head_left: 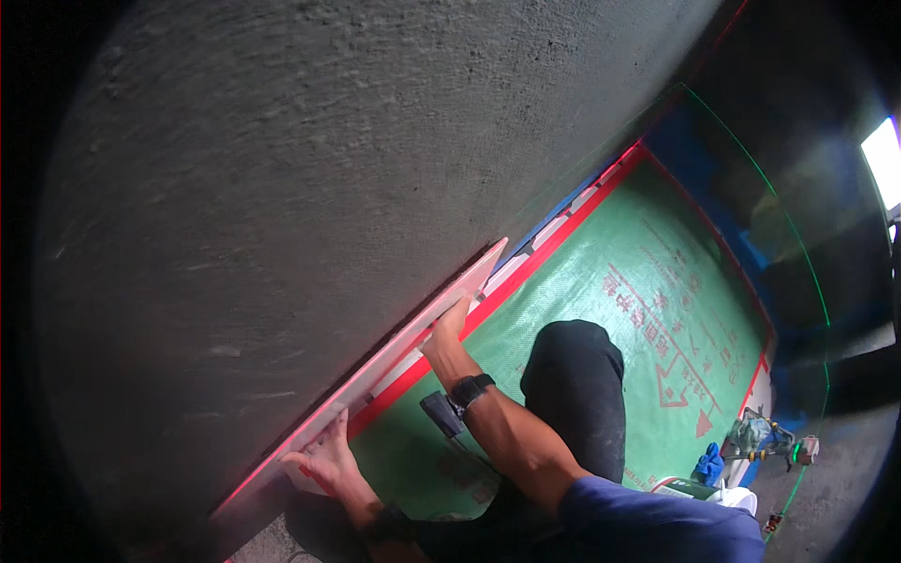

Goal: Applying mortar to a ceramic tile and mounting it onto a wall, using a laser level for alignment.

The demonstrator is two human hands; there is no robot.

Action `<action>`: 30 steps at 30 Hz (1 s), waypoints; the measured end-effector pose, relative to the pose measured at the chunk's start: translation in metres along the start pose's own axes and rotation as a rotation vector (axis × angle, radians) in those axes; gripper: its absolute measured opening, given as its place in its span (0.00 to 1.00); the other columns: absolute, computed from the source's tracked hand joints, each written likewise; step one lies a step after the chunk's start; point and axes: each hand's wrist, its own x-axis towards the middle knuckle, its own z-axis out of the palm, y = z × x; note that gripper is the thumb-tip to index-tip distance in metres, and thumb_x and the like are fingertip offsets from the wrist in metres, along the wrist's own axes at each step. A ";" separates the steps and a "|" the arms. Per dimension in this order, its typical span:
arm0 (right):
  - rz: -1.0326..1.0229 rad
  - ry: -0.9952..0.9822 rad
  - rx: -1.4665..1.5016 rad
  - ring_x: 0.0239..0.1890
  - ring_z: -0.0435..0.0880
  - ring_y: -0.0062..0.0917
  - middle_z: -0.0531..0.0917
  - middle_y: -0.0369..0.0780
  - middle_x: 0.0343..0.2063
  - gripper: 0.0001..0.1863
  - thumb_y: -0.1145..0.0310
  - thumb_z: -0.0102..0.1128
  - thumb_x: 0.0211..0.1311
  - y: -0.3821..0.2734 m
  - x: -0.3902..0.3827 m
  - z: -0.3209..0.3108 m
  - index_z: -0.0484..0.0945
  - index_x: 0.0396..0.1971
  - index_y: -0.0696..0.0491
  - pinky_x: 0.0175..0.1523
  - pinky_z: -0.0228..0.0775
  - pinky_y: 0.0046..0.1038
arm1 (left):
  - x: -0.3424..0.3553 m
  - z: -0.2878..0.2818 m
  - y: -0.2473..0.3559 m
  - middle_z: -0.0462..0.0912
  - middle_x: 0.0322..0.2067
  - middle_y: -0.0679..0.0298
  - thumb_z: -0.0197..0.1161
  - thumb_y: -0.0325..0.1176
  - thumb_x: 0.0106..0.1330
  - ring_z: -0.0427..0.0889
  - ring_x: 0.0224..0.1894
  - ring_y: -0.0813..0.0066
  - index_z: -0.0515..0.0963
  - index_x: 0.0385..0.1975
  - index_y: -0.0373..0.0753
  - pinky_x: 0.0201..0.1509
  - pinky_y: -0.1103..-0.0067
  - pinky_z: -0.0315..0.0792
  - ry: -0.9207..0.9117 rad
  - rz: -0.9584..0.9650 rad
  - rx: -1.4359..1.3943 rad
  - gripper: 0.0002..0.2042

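Observation:
A long, pale tile-like panel (pixel 394 349) leans along the foot of the rough grey wall (pixel 282 188), its edge lit pink. Near the panel's lower-left part, my left hand (pixel 328 462) supports it with the palm turned up, the thumb out to the left and the fingertips against it. Farther along, my right hand (pixel 449 328) holds the panel's near side, fingers partly hidden by it. A black wristband (pixel 471 388) circles my right wrist. Beside that forearm is a dark rectangular object (pixel 441 414) whose kind I cannot make out.
Green protective sheeting (pixel 582 281), edged with red tape (pixel 526 272), covers the floor. White pieces (pixel 549 233) line the wall's foot. At right are a white bucket (pixel 740 499), a blue cloth-like item (pixel 710 464) and a device with a green light (pixel 805 450). My knee (pixel 572 366) rises centrally.

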 end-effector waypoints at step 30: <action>-0.055 0.012 0.246 0.60 0.68 0.36 0.70 0.42 0.59 0.31 0.47 0.26 0.70 0.009 -0.037 0.036 0.65 0.59 0.55 0.66 0.58 0.38 | 0.010 -0.028 0.016 0.44 0.71 0.51 0.68 0.60 0.47 0.42 0.72 0.46 0.52 0.69 0.42 0.66 0.36 0.42 -0.135 -0.079 0.068 0.52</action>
